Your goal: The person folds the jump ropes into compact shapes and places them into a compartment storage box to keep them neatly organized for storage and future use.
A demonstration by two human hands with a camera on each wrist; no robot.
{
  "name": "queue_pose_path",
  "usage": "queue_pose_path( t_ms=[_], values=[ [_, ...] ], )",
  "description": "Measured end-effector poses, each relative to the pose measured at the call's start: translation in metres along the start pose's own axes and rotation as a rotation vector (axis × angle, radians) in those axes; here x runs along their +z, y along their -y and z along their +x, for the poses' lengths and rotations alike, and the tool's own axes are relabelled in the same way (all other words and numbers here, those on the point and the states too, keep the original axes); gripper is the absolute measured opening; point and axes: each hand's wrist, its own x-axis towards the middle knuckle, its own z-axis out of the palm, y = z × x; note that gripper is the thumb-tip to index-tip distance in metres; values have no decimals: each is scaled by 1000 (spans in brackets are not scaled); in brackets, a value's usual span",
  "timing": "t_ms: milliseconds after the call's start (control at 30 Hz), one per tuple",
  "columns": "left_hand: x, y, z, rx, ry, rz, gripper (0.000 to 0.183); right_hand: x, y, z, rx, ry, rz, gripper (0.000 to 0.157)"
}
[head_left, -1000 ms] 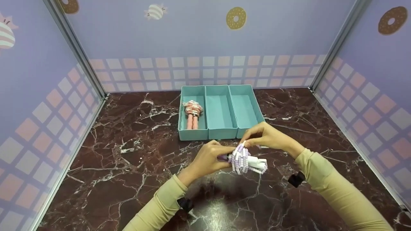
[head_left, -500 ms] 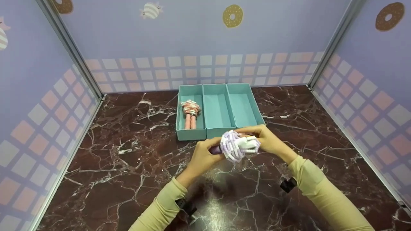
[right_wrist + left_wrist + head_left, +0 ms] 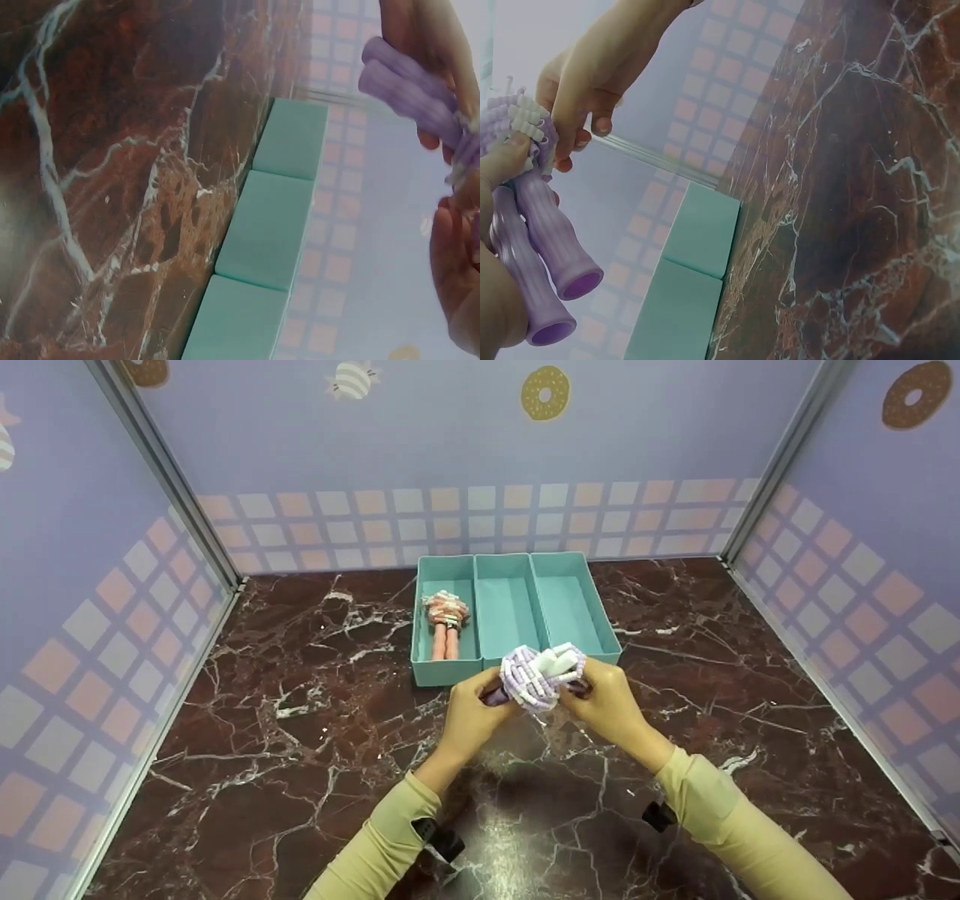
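A jump rope [image 3: 529, 679] of purple and white beads is wound into a bundle and held up over the table in front of the trays. My left hand [image 3: 474, 716] grips its two purple handles [image 3: 551, 232], whose hollow ends show in the left wrist view. At the bundle's other side, my right hand [image 3: 611, 701] has curled fingers round the loose beaded end. White, thicker pieces stick out of the coil there. Another jump rope [image 3: 447, 619], with pink handles and pink and white beads, lies bundled in the left compartment of the teal organizer [image 3: 448, 671].
The organizer's middle compartment [image 3: 508, 607] and right compartment [image 3: 566, 604] stand behind my hands. Marbled dark red table [image 3: 315, 780] runs round it, with patterned purple panels [image 3: 450, 442] at the back and both sides.
Both hands have lifted the purple jump rope bundle up and a little left, toward the organizer. My right hand has moved from the bundle's top edge round to its right side.
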Motion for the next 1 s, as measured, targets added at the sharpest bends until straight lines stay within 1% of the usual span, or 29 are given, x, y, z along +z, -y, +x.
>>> queue_pose_path(
  t_ms=[67, 133, 200, 333, 433, 567, 700, 767, 833, 900, 933, 1000],
  values=[
    [0, 1, 0, -18, -3, -22, 39, 3, -1, -4, -48, -52, -5, 24],
    [0, 1, 0, -36, 9, -56, 38, 6, -1, -7, -73, -103, 13, 27],
    [1, 0, 0, -53, 34, -118, 39, 7, -3, -10, -74, -133, 69, 28],
    [2, -3, 1, -75, 72, -257, 40, 7, -6, -13, -47, -166, 239, 25],
    [3, -6, 1, -84, 81, -309, 42, 6, -7, -14, -24, -190, 333, 24],
    [6, -7, 1, -112, 89, -331, 43, 8, -3, -17, 26, -245, 406, 26],
    [9, -9, 2, -130, 82, -349, 42, 10, 8, -17, 113, -305, 534, 26],
    [11, -9, 3, -126, 85, -356, 43, 10, 12, -16, 156, -331, 617, 25],
    [11, -10, 3, -130, 90, -361, 43, 10, 15, -15, 184, -348, 669, 23],
    [12, -9, 3, -138, 90, -364, 44, 11, 17, -14, 208, -351, 698, 20],
    [13, -8, 3, -142, 90, -364, 44, 11, 17, -14, 219, -346, 695, 19],
    [13, -7, 2, -153, 88, -365, 46, 13, 16, -14, 232, -323, 653, 16]
  ],
)
